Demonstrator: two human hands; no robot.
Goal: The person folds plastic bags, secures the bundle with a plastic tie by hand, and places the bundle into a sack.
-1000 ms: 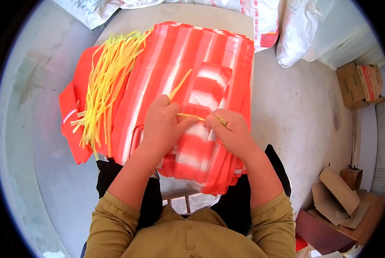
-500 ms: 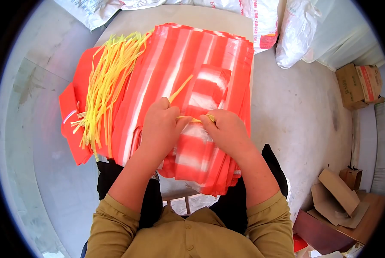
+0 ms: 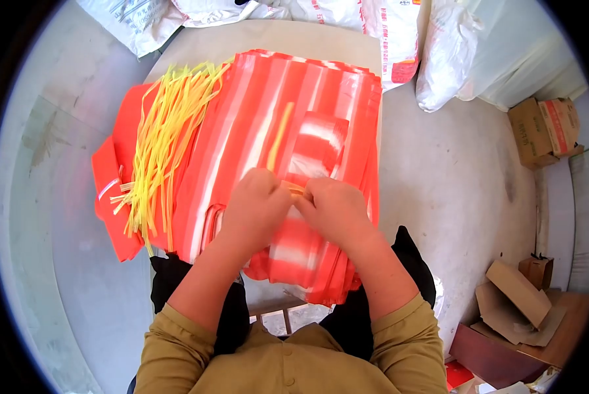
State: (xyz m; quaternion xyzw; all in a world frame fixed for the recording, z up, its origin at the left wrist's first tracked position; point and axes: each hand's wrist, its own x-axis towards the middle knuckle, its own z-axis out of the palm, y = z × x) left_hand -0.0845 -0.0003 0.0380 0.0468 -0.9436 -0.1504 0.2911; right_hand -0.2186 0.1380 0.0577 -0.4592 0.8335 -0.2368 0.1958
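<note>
Red and white striped plastic sheets (image 3: 242, 98) lie stacked before me, with a narrower folded striped bundle (image 3: 319, 141) on top. My left hand (image 3: 258, 203) is closed on a yellow strip (image 3: 279, 138), whose free end points up and away, slightly blurred. Close beside it, my right hand (image 3: 334, 210) pinches the same strip over the folded bundle. A short piece of the strip shows between the two hands. Many loose yellow strips (image 3: 169, 138) lie in a bunch on the left of the stack, over plain red material (image 3: 127, 111).
White printed sacks (image 3: 340, 14) stand along the far edge of the table (image 3: 209, 33). At the right are a cardboard box (image 3: 537, 134) and, lower down, an opened carton (image 3: 514, 295) on a reddish brown surface (image 3: 491, 354). My dark-clothed knees are below the stack.
Both hands have come closer together, leaving less strip visible between them. My left hand has turned, and the free strip end stands more upright. The whole view has shifted slightly.
</note>
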